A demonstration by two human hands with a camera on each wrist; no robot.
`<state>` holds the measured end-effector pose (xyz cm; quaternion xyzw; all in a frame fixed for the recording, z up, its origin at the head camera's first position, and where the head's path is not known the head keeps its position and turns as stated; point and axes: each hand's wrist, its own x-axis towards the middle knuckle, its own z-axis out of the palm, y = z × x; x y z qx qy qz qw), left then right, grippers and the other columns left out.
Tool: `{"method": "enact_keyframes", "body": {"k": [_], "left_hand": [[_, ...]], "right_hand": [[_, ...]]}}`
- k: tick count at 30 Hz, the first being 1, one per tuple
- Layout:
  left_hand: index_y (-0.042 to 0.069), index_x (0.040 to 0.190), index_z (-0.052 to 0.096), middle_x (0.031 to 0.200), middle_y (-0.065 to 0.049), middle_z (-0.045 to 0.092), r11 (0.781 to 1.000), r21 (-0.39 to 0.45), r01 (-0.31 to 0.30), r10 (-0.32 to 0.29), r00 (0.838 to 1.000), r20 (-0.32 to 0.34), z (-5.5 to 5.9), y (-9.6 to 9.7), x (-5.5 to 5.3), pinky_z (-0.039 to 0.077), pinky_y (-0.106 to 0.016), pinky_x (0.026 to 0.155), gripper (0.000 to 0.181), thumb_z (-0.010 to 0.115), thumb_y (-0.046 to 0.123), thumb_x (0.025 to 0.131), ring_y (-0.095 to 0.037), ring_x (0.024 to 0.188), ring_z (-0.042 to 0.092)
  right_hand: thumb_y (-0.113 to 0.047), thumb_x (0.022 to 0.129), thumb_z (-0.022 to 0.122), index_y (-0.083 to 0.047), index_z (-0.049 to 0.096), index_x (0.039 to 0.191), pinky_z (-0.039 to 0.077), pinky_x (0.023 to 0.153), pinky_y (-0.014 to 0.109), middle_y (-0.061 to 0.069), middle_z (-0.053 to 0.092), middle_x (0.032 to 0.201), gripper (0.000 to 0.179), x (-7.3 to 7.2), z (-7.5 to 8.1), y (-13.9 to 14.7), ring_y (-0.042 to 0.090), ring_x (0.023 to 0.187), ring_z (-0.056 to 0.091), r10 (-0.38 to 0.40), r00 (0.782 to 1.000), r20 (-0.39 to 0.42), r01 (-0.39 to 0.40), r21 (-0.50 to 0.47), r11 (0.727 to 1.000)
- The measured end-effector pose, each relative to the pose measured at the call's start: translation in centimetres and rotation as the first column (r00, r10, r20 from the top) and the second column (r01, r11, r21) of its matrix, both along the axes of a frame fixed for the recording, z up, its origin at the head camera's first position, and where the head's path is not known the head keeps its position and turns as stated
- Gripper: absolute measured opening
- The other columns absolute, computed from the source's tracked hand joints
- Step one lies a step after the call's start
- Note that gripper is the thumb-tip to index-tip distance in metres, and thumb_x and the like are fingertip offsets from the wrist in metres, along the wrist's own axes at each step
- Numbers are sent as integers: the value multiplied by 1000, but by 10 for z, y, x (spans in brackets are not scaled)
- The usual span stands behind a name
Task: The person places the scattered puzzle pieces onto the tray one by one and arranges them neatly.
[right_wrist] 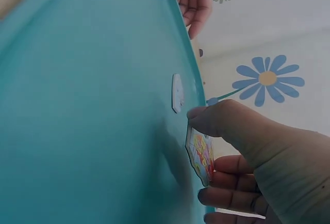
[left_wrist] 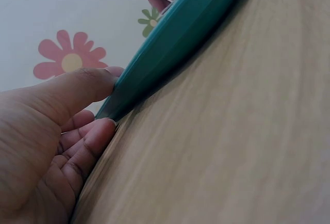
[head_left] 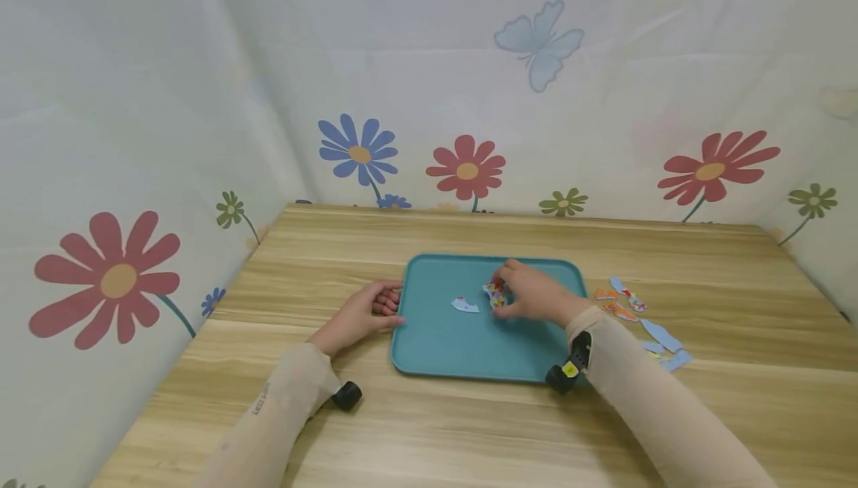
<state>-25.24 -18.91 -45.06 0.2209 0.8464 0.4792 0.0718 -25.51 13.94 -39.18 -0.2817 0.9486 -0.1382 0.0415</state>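
The right hand (head_left: pixel 538 293) was over the right half of the tray (head_left: pixel 436 350), holding the patterned piece (head_left: pixel 495 296) between its thumb, at one end, and its fingertips, at the other; the thumb and fingers were spread only as far as the piece was long. Red, yellow and purple showed on its printed face, and whether its underside touched the tray could not be told. Just to its left the pale piece (head_left: pixel 465 305) lay on the tray, near the middle and apart from both hands. The left hand (head_left: pixel 362 314) was at the tray's left edge, its thumb against the rim and its curled fingers at the outer side near the table (head_left: pixel 469 428), so that the grip was nearly closed, with only the tray's edge in it. To the right of the tray, on the table, lay a loose scatter of more pieces: orange ones (head_left: pixel 620 312) near the tray's edge, and light-blue ones (head_left: pixel 661 334) nearer the person, some of them overlapping. Both arms wore beige sleeves (head_left: pixel 660 398), with a black camera at each wrist. Behind the table hung a white cloth (head_left: pixel 415 86) printed with red, blue and green flowers and a pale blue butterfly (head_left: pixel 539 45).
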Motion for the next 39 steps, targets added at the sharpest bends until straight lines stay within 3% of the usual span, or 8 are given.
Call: {"method": "enact_keyframes", "body": {"k": [9,15,18,26,33,39], "left_hand": [[-8,138,42,114,-22,58,1000,-26,-3,3,1000,6,3,2,2,53,-37,87,64,73,5,84,-27,100,58],[-12,136,42,113,-25,57,1000,-23,12,-12,1000,12,32,9,19,53,-37,87,62,72,4,84,-29,99,58],[-12,136,43,113,-25,57,1000,-15,11,-10,1000,12,36,10,23,53,-35,86,62,72,4,84,-28,99,58],[-12,136,42,114,-25,57,1000,-26,7,-6,1000,26,35,9,22,52,-38,88,61,72,4,85,-30,100,58],[-7,140,40,117,-22,57,1000,-31,-2,3,999,33,9,4,7,52,-37,88,65,72,7,85,-28,102,58],[-3,138,45,114,-18,58,1000,-6,-8,8,1000,30,8,2,7,52,-24,84,65,75,12,83,-21,98,58]], "right_hand": [[-36,80,77,-1,60,118,50,80,33,8,56,105,55,-1,-5,-7,15,82,52,1,1000,-10,-1,16,1000],[-36,80,76,-1,60,119,50,83,34,8,56,107,55,-3,-10,-9,15,85,53,12,1000,-15,-12,1,1000],[-36,80,77,-1,61,119,51,83,35,9,57,108,54,-3,-10,-10,15,86,53,17,1000,-26,-17,6,1000],[-38,80,76,-4,63,120,51,85,36,8,58,110,54,-2,-10,-13,14,88,53,16,999,-28,-15,24,1000],[-41,81,76,-4,61,124,51,87,37,8,58,113,59,0,-8,-13,14,90,54,15,1000,-25,-14,29,999],[-42,82,74,-5,58,128,52,87,39,9,57,116,62,3,-2,-12,15,90,55,6,1000,-18,-6,32,999]]}}
